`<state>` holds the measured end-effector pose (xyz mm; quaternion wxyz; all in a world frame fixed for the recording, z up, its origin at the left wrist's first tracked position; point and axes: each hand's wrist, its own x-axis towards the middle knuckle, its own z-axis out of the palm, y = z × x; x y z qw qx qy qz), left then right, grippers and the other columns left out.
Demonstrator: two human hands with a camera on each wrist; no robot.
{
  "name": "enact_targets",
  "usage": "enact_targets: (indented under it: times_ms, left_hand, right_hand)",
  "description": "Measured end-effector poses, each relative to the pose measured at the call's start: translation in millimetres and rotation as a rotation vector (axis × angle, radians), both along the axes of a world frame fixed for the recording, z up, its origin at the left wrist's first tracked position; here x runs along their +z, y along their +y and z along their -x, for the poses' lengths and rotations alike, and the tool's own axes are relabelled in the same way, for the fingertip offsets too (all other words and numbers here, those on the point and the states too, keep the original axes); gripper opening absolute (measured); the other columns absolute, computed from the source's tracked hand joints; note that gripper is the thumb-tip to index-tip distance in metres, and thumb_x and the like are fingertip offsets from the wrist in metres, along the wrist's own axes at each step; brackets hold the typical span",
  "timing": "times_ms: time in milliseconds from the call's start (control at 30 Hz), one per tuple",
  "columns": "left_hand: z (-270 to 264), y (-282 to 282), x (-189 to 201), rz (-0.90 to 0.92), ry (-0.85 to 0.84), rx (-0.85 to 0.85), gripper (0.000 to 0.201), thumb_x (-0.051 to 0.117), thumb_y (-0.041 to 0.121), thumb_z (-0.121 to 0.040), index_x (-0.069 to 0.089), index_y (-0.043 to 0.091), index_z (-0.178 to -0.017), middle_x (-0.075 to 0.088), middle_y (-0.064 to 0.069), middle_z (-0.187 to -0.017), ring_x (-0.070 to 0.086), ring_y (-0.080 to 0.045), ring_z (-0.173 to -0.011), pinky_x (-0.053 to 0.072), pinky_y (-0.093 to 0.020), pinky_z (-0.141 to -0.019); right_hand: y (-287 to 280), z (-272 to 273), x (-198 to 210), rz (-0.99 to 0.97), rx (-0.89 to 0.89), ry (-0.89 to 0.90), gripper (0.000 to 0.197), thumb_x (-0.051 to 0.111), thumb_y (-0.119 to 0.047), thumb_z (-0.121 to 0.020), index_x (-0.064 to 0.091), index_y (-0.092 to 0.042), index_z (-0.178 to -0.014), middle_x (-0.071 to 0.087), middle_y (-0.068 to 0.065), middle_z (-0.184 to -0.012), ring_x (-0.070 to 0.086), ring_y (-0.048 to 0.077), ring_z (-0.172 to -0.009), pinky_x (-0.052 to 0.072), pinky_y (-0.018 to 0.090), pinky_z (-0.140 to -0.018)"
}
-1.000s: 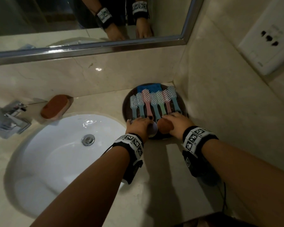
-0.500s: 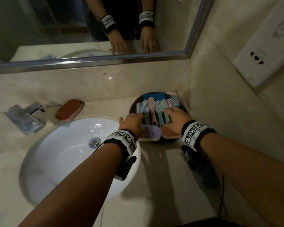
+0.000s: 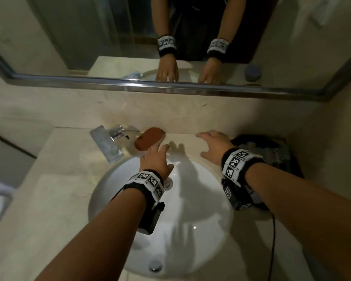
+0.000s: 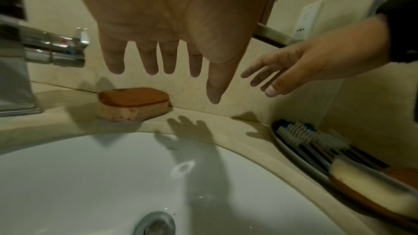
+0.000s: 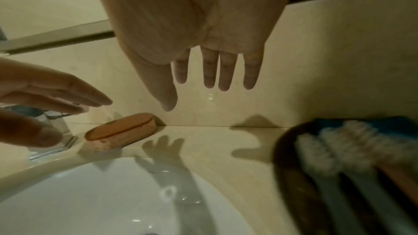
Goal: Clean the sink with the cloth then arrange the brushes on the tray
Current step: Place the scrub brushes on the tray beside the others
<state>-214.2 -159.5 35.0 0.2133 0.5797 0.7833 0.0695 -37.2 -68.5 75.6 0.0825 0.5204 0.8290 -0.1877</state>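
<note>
Both hands empty, fingers spread wide. Left hand hovers over the sink's far rim, near the sponge by the wall. Right hand hangs over the counter between sponge and tray.

Brushes lie side by side on the tray, right of the sink. Count unclear: blurred, at least three heads. A blue patch behind them may be the cloth; cannot tell.

Risk: right wrist sits close to the tray; a careless sweep back could scatter the row.

Counted: one sink, one tray, one sponge, one tap.
</note>
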Motion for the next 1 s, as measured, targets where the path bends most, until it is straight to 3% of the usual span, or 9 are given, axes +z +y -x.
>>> enact_targets:
  times_ms: [233,433,733,1000]
  left_hand:
    - [45.3,19.0,-26.8,0.033,-0.019,0.113,0.077,0.062,0.032,-0.085,0.018,0.025,-0.147,0.013,-0.01,-0.155,0.022,-0.033,-0.14,0.033,-0.05,-0.109]
    - [61.5,31.7,-50.7,0.059,-0.069,0.276,0.086,0.06,0.028,-0.087,0.002,0.026,-0.149,-0.005,-0.008,-0.157,0.013,-0.036,-0.142,0.032,-0.049,-0.11]
    - [67.8,38.8,-64.9,-0.028,-0.175,0.338,0.069,0.055,0.019,-0.09,0.016,0.019,-0.147,0.026,-0.01,-0.144,0.039,-0.033,-0.125,0.042,-0.043,-0.098]
    - [39.7,36.3,-43.2,-0.107,-0.235,0.241,0.076,0.063,0.006,-0.08,0.024,0.012,-0.145,0.035,-0.011,-0.14,0.044,-0.03,-0.122,0.04,-0.038,-0.104]
  right_hand:
    - [21.4,89.9,-26.6,0.052,0.077,0.026,0.068,0.06,-0.024,-0.084,0.027,-0.032,-0.143,0.033,0.007,-0.144,0.036,0.028,-0.131,0.039,0.037,-0.103]
    - [40.9,136.8,-50.0,0.13,0.081,0.088,0.069,0.057,-0.025,-0.087,0.021,-0.031,-0.145,0.026,0.005,-0.15,0.03,0.025,-0.136,0.032,0.032,-0.106]
    - [43.8,152.8,-65.4,0.184,-0.006,0.122,0.067,0.055,-0.03,-0.086,0.023,-0.029,-0.146,0.021,0.009,-0.15,0.039,0.028,-0.13,0.035,0.03,-0.102]
    - [32.8,97.1,-33.7,0.165,-0.026,0.128,0.071,0.06,-0.03,-0.084,0.023,-0.033,-0.144,0.022,0.006,-0.146,0.043,0.024,-0.126,0.035,0.023,-0.098]
